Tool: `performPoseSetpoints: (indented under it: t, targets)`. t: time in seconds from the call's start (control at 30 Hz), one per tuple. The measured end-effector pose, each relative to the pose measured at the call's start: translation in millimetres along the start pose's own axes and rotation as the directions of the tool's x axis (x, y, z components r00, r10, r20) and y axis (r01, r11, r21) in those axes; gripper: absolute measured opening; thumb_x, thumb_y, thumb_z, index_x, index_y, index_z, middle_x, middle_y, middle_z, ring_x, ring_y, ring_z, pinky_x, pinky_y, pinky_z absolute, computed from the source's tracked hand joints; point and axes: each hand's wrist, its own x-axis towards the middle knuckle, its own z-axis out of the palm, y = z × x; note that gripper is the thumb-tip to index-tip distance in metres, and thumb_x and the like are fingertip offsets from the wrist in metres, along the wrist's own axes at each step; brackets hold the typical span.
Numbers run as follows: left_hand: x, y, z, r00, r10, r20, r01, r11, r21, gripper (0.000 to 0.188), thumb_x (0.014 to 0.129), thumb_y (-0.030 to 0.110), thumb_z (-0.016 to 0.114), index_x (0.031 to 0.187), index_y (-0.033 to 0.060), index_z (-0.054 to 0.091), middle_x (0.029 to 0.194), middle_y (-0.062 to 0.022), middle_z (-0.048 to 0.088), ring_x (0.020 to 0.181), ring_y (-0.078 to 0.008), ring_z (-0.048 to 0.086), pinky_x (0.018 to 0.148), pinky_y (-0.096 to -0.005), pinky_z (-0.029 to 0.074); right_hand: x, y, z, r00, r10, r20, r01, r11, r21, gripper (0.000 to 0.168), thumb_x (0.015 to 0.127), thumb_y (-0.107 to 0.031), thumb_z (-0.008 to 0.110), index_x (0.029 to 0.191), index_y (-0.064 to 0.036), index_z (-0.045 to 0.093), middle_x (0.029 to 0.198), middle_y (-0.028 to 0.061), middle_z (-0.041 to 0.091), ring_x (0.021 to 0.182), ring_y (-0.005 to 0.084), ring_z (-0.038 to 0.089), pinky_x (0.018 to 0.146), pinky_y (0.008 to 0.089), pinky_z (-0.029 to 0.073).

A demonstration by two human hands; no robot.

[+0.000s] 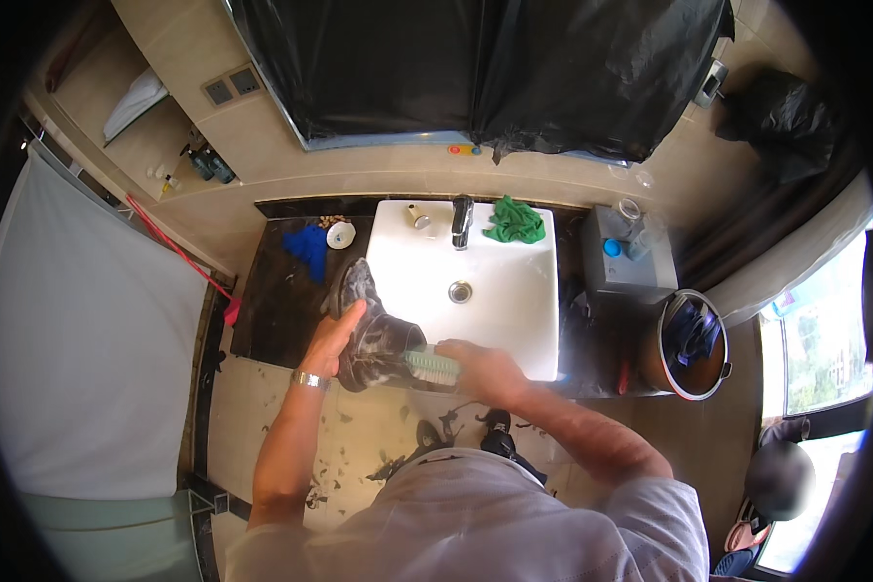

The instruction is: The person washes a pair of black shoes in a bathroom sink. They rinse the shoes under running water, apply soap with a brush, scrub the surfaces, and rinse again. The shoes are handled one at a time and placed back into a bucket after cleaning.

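A dark ankle boot (375,338) with whitish foam on its toe and side is held at the front left of the white washbasin (415,291). My left hand (335,338) grips the boot from its left side, thumb along the sole edge. In my right hand (487,371) is a pale green scrub brush (433,365), its bristles facing down and its tip at the boot's heel or shaft. The fingers of that hand wrap the brush's right end. The far side of the boot is hidden.
A black faucet (462,218) and a green cloth (516,220) sit at the basin's back. Left of it lie a blue cloth (307,249) and a small white dish (340,235). To the right stand a grey box (629,273) and a bucket (658,356) holding dark cloth.
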Motion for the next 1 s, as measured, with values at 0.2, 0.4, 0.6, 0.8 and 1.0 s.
performPoseSetpoints:
  t: [0.2, 0.4, 0.6, 0.8, 1.0]
  targets:
    - [13, -30, -37, 1.000, 0.008, 0.006, -0.005, 0.901, -0.434, 0.066, 0.091, 0.052, 0.077, 0.122, -0.0047, 0.065, 0.114, -0.0127, 0.073, 0.104, -0.0230, 0.072, 0.090, -0.0413, 0.060, -14, 22, -16, 0.956, 0.226, -0.188, -0.143, 0.915, 0.376, 0.051, 0.093, -0.004, 0.072, 0.142, -0.005, 0.058, 0.122, 0.0108, 0.071, 0.090, 0.0204, 0.073, 0.077, 0.0299, 0.061]
    - [27, -66, -29, 0.992, 0.113, 0.054, -0.042, 0.708, -0.705, 0.069, 0.095, 0.057, 0.071, 0.132, -0.0001, 0.061, 0.125, -0.0092, 0.069, 0.110, -0.0207, 0.069, 0.097, -0.0390, 0.057, -23, 61, -7, 0.831, 0.556, -0.024, -0.020, 0.072, 0.997, 0.043, 0.104, -0.028, 0.066, 0.140, -0.010, 0.051, 0.119, 0.0060, 0.064, 0.081, 0.0153, 0.064, 0.061, 0.0268, 0.049]
    - [35, -60, 48, 0.999, 0.002, -0.032, -0.023, 0.734, -0.679, 0.085, 0.091, 0.065, 0.070, 0.139, -0.0028, 0.055, 0.132, -0.0091, 0.065, 0.115, -0.0201, 0.065, 0.100, -0.0363, 0.053, 29, 53, -26, 0.804, 0.573, -0.161, 0.048, 0.207, 0.977, 0.036, 0.105, -0.018, 0.058, 0.137, -0.002, 0.053, 0.114, 0.0077, 0.069, 0.091, 0.0143, 0.064, 0.072, 0.0306, 0.054]
    - [49, -63, 89, 0.998, -0.064, -0.020, 0.032, 0.716, -0.697, 0.079, 0.090, 0.062, 0.073, 0.137, -0.0001, 0.057, 0.128, -0.0091, 0.067, 0.110, -0.0199, 0.067, 0.093, -0.0358, 0.055, 91, 65, -49, 0.814, 0.568, -0.120, 0.055, 0.130, 0.990, 0.053, 0.101, -0.032, 0.070, 0.144, -0.010, 0.048, 0.135, 0.0096, 0.061, 0.111, 0.0262, 0.067, 0.076, 0.0339, 0.050]
    - [64, -86, 93, 0.977, -0.197, -0.082, 0.104, 0.776, -0.622, 0.075, 0.084, 0.064, 0.079, 0.128, 0.0056, 0.062, 0.122, -0.0088, 0.072, 0.109, -0.0226, 0.069, 0.094, -0.0421, 0.057, 120, 107, -45, 0.867, 0.497, -0.041, 0.034, 0.023, 0.999, 0.062, 0.100, -0.033, 0.071, 0.149, -0.012, 0.040, 0.141, 0.0108, 0.057, 0.118, 0.0289, 0.065, 0.079, 0.0353, 0.049]
